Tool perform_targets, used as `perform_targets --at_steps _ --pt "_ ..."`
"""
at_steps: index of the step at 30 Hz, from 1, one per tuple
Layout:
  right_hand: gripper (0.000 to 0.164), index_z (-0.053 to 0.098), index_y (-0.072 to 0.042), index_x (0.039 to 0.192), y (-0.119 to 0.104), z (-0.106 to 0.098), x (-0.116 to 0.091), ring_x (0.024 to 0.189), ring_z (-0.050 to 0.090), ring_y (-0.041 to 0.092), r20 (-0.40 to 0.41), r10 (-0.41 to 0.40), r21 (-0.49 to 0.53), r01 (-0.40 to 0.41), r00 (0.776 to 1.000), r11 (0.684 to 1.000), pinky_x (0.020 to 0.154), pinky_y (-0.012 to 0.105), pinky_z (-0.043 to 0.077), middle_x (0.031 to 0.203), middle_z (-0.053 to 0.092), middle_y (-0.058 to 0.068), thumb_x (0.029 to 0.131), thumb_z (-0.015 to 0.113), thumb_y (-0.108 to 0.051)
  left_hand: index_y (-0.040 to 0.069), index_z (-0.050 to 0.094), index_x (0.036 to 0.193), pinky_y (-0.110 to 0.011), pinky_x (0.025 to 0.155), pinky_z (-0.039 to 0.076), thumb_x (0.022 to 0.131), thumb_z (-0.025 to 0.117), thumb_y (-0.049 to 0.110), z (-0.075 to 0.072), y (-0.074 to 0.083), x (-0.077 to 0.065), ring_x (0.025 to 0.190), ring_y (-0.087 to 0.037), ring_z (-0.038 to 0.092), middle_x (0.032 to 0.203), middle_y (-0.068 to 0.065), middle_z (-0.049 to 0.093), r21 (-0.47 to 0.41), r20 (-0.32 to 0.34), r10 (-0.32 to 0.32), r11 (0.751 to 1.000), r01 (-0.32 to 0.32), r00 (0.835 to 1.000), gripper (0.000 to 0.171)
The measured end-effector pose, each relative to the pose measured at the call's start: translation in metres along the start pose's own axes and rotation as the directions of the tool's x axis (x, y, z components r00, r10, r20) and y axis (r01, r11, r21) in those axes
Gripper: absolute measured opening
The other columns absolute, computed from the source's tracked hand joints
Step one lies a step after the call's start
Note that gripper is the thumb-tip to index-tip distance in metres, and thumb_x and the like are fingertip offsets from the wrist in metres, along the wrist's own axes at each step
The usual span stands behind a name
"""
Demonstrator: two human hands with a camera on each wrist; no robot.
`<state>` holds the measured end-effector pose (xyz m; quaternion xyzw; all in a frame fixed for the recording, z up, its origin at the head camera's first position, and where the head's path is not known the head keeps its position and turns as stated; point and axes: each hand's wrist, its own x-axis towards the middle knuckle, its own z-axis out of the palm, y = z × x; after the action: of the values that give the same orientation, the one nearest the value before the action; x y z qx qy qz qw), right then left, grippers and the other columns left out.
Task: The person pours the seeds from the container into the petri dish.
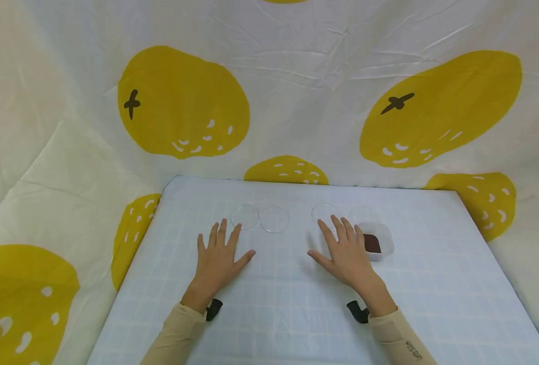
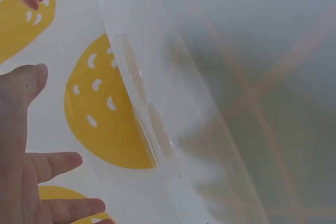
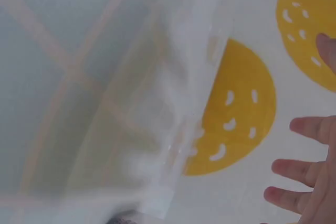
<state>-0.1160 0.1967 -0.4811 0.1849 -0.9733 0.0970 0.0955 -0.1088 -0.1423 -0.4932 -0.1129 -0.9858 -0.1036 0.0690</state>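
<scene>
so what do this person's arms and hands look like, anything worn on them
The left hand and right hand are bare, with no gloves or rings visible. Both arms wear long beige sleeves; the left sleeve shows no marking, while the right sleeve carries small dark lettering, too small to read. A short black fitting juts out beside each wrist.

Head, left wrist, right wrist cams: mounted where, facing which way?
Head: on the head, facing forward and down at the table; left hand, right hand, sleeves show.
Left wrist: on that wrist, looking across table to fruit-print cloth; left hand at left, right hand top-left.
Right wrist: on that wrist, facing likewise; right hand at right.
Wrist views share table and cloth.
</scene>
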Motion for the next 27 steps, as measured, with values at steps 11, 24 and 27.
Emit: perform_targets --at_steps 11,24,27 --pt "0.079 0.041 -0.011 0.151 0.011 -0.010 -0.002 0.138 0.030 0.049 -0.056 0.011 0.032 -0.009 0.998 0.999 0.108 0.068 0.021 0.149 0.038 0.027 0.091 0.066 -0.055 0.013 0.039 0.154 -0.070 0.106 0.024 0.095 0.054 0.062 -0.002 -0.004 0.003 0.142 -0.042 0.030 0.156 -0.025 0.033 0.008 -0.023 0.004 1.000 -0.004 1.000 0.078" --pt "0.078 0.049 -0.001 0.143 0.042 -0.025 -0.008 0.128 0.040 0.050 -0.212 0.029 0.055 -0.018 0.977 0.998 0.099 0.071 0.030 0.139 0.047 0.029 0.084 0.076 -0.044 0.005 0.038 0.152 -0.067 0.105 0.031 0.096 0.059 0.054 -0.004 -0.018 0.013 0.140 -0.043 0.033 0.154 -0.027 0.034 -0.083 0.006 0.004 0.997 -0.003 1.000 0.077" --pt "0.079 0.049 0.000 0.143 0.048 -0.026 -0.011 0.126 0.042 0.049 -0.226 0.036 0.069 -0.021 0.973 0.997 0.098 0.071 0.031 0.138 0.047 0.029 0.082 0.078 -0.042 0.003 0.039 0.151 -0.065 0.105 0.033 0.096 0.061 0.052 -0.004 -0.021 0.017 0.139 -0.043 0.035 0.153 -0.028 0.036 -0.122 -0.016 0.015 0.992 -0.017 1.000 0.077"
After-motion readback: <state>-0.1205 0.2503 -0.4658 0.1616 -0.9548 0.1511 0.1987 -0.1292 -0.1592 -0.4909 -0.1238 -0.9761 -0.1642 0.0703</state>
